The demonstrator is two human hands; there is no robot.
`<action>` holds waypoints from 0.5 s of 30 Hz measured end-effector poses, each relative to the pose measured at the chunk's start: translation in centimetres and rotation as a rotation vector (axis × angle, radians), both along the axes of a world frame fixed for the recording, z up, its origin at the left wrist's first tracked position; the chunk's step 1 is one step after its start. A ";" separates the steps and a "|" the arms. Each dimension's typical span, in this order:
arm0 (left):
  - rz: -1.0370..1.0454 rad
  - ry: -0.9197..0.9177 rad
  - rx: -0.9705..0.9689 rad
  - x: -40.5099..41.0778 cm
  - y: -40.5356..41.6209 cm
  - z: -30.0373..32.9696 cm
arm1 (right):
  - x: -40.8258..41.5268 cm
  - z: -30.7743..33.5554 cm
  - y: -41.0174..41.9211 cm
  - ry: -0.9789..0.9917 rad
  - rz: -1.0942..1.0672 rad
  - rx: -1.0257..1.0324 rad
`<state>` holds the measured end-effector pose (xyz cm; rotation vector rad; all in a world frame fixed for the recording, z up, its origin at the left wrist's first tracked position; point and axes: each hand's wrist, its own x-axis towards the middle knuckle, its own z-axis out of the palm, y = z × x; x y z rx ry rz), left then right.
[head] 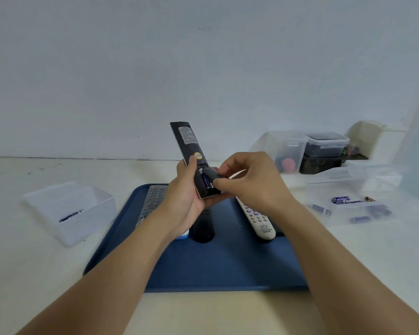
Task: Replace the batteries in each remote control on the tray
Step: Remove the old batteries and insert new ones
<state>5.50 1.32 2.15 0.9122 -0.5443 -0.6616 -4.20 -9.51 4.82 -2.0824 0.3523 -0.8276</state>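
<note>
Black remote (190, 153) gripped upright in left hand (186, 201); battery cover (212, 174) pinched by right hand (249, 187) over loaded compartment. Probably mid-task: other remotes below hands on tray (228, 267), apparently pending.

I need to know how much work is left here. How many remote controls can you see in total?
4: a black remote held above the tray; on the tray, a grey remote at left, a black one in the middle, a white one at right. The hands may hide more.
</note>
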 end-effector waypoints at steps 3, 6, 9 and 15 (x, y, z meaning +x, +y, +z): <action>0.005 0.033 0.032 0.2 0.0 -0.1 | 0.5 -0.7 0.9 -0.026 -0.070 -0.106; -0.008 0.036 0.053 0.4 0.1 -0.2 | 0.6 -0.9 1.7 -0.028 -0.100 -0.169; 0.002 0.039 0.062 0.4 0.1 -0.3 | 0.6 -0.8 1.9 -0.009 -0.119 -0.206; 0.024 0.043 0.090 0.5 0.2 -0.3 | 0.6 -0.9 2.1 0.036 -0.104 -0.261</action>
